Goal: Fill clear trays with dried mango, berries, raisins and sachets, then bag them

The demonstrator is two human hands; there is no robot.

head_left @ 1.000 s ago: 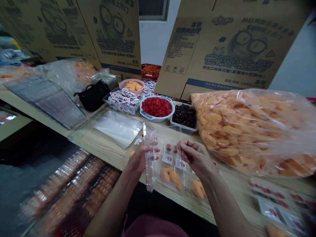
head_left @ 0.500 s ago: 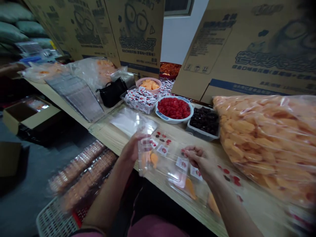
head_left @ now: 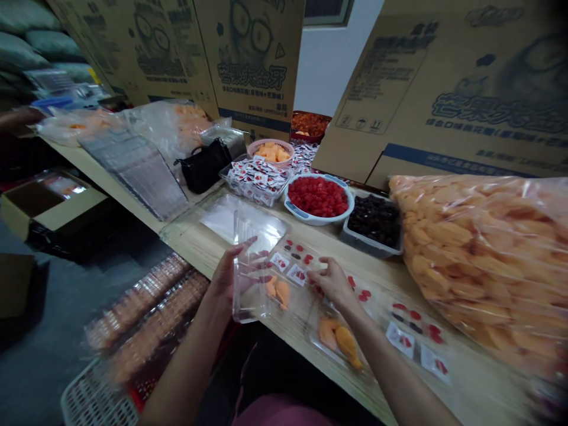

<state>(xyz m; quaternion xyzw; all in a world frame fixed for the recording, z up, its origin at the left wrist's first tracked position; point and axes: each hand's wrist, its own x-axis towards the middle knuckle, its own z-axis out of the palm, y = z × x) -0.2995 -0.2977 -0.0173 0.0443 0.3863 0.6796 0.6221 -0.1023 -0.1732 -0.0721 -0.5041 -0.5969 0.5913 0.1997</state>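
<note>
My left hand (head_left: 228,273) grips a clear plastic tray (head_left: 249,296), held tilted up over the table edge. My right hand (head_left: 331,281) is above the filled clear trays, its fingers bent together near the red pieces; whether they pinch anything is too small to tell. Between the hands lies a tray with orange pieces (head_left: 278,290), white sachets (head_left: 296,274) and red and dark pieces. Under my right forearm another tray holds orange pieces (head_left: 339,340). Further right, sachets (head_left: 400,338) lie with red and dark pieces.
Behind stand a bowl of red fruit (head_left: 318,197), a tub of dark fruit (head_left: 374,220) and a box of sachets (head_left: 257,177). A large bag of orange pieces (head_left: 474,254) fills the right. Stacked packs (head_left: 151,313) sit below left. Another person's hand (head_left: 20,118) shows far left.
The clear tray in my left hand has moved slightly left and stands more upright. My right hand has shifted left, uncovering more of the trays and sachets on the right.
</note>
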